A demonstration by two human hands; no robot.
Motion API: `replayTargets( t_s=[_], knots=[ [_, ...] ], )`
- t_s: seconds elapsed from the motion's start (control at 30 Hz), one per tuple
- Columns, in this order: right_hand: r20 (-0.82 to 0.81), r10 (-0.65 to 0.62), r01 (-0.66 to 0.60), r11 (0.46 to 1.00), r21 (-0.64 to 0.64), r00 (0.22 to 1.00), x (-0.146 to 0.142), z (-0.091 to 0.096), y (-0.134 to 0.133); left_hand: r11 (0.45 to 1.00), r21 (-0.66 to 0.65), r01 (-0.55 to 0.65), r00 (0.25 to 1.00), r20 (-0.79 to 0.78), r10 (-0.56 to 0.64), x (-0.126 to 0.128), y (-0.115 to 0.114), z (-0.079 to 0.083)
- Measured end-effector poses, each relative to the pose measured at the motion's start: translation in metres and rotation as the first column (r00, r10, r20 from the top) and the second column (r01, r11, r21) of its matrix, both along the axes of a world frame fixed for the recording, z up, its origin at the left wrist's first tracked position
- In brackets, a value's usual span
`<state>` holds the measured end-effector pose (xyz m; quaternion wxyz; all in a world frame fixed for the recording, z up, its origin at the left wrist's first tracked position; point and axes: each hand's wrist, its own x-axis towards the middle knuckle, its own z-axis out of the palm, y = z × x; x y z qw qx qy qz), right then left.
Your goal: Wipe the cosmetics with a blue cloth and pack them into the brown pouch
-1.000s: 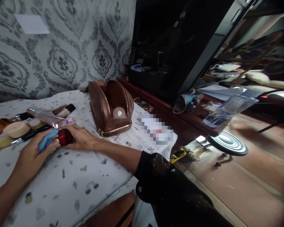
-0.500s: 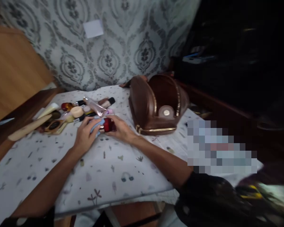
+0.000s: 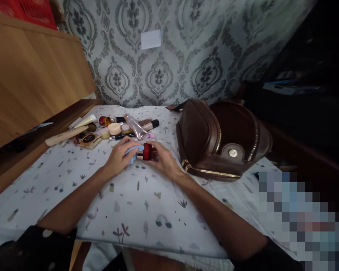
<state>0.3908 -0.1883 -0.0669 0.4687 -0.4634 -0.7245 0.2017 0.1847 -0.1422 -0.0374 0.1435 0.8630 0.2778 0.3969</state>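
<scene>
My left hand (image 3: 120,156) is closed around a light blue cloth (image 3: 132,159), pressing it to one end of a small red cosmetic container (image 3: 147,151). My right hand (image 3: 166,162) grips the container's other end between thumb and fingers. A narrower gold and dark end of the container points toward the cloth. Both hands are low over the table, just in front of a cosmetics pile. A clear pinkish tube (image 3: 136,127), a round beige-lidded jar (image 3: 114,129) and a gold compact (image 3: 88,139) lie in that pile.
An unzipped brown leather bag (image 3: 196,131) stands right of my hands. A patterned white cloth (image 3: 147,214) covers the table. A beige stick-like item (image 3: 64,136) lies left, near a wooden cabinet (image 3: 34,64). Patterned wallpaper (image 3: 158,75) is behind; a blurred-out patch (image 3: 302,214) is at right.
The camera has swung left, so everything sits farther right in the picture. Both hands keep the cloth and the red container together, with little visible change in grip.
</scene>
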Motion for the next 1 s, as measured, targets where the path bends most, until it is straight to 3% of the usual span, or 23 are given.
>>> replayTargets(
  t_s=[0.2,0.37,0.6,0.73,0.83,1.0],
  knots=[
    [0.131,0.098,-0.112,0.988,0.109,0.986,0.001,0.005,-0.009,0.985,-0.171,0.003,1.000,0.014,-0.001,-0.006,0.015,-0.003],
    [0.135,0.117,-0.134,0.983,0.128,0.984,0.001,0.006,-0.013,0.919,-0.387,0.078,0.997,0.032,-0.071,-0.012,0.032,-0.014],
    [-0.106,0.080,-0.091,0.990,-0.110,0.991,-0.001,0.002,-0.009,0.899,-0.430,0.081,0.996,0.017,-0.082,-0.013,0.034,-0.017],
    [-0.324,0.064,-0.146,0.961,-0.235,0.944,-0.003,-0.003,-0.006,0.876,-0.475,0.084,0.997,0.041,-0.073,-0.012,0.034,-0.018],
    [-0.456,0.064,-0.207,0.940,-0.271,0.888,-0.004,-0.004,-0.005,0.858,-0.505,0.094,0.996,0.051,-0.079,-0.012,0.034,-0.019],
    [-0.556,0.019,-0.206,0.939,-0.277,0.831,-0.006,-0.003,-0.003,0.845,-0.528,0.091,0.996,0.029,-0.089,-0.008,0.030,-0.017]
  ],
)
